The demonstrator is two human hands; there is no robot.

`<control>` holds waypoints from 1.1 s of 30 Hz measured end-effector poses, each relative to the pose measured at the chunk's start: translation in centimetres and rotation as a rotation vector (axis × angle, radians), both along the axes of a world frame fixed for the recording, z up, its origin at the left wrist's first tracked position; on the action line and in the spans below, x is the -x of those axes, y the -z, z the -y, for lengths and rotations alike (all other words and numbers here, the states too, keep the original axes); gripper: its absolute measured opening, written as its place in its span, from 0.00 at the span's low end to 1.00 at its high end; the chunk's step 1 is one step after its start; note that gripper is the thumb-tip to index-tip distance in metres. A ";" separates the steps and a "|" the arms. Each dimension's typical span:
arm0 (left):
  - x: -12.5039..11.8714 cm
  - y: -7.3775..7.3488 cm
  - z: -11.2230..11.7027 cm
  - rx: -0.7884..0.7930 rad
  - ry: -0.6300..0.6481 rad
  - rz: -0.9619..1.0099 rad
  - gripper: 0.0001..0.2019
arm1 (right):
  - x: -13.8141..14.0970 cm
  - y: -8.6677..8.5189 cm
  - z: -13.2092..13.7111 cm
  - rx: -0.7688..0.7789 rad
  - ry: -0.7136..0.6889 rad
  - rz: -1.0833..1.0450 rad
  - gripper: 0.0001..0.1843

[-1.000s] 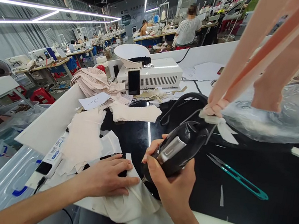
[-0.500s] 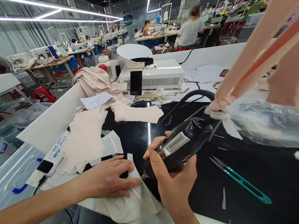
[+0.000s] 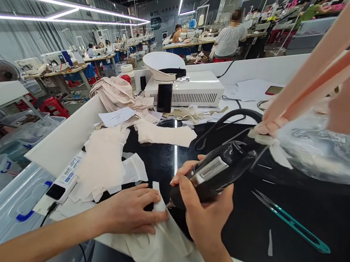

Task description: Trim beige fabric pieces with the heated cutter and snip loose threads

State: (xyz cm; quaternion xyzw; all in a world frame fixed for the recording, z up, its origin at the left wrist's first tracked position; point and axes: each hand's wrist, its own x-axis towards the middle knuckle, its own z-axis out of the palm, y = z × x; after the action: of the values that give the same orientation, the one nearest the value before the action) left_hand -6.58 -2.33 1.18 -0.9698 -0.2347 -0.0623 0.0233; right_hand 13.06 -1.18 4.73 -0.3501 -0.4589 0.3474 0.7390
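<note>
My left hand (image 3: 134, 211) lies flat with its fingers stretched out, pressing a cream piece of cloth (image 3: 174, 241) onto the table edge. Wrapped round a black corded handheld power tool (image 3: 211, 170) is my right hand (image 3: 207, 211). The tool leans, and its narrow tip points down at the cloth close to my left fingertips; whether it touches the cloth, I cannot tell. Knotted pink fabric strips (image 3: 303, 98) run up from the tool's cord end. Teal thread snips (image 3: 296, 225) lie to the right of my right hand.
Pale cut fabric pieces (image 3: 100, 159) are stacked at left, beside a white power strip (image 3: 70, 176). A white vented box (image 3: 197, 92) at the back has a phone (image 3: 164, 97) leaning against it. A clear plastic bag (image 3: 327, 151) lies at right. A person (image 3: 229, 38) sits farther off.
The whole view has shifted slightly, so the table items appear a little farther right. Both hands keep nearly the same pose, left on the cloth and right round the tool.
</note>
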 end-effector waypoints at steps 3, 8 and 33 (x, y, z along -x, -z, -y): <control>0.0 0.1 0.0 -0.006 0.008 0.026 0.19 | 0.1 0.2 -0.3 0.002 0.011 0.039 0.17; -0.1 0.3 -0.1 -0.024 0.020 0.061 0.19 | 0.1 0.1 -0.5 -0.011 0.003 0.034 0.15; -1.8 1.7 -0.6 0.176 -0.178 0.176 0.18 | -2.5 0.9 -2.2 0.120 0.082 0.131 0.22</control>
State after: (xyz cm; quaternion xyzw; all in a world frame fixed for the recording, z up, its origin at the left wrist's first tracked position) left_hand -4.80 -1.72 -0.50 -0.9343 -0.3254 -0.1238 -0.0770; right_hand 15.52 0.98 3.79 -0.4341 -0.4698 0.3202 0.6988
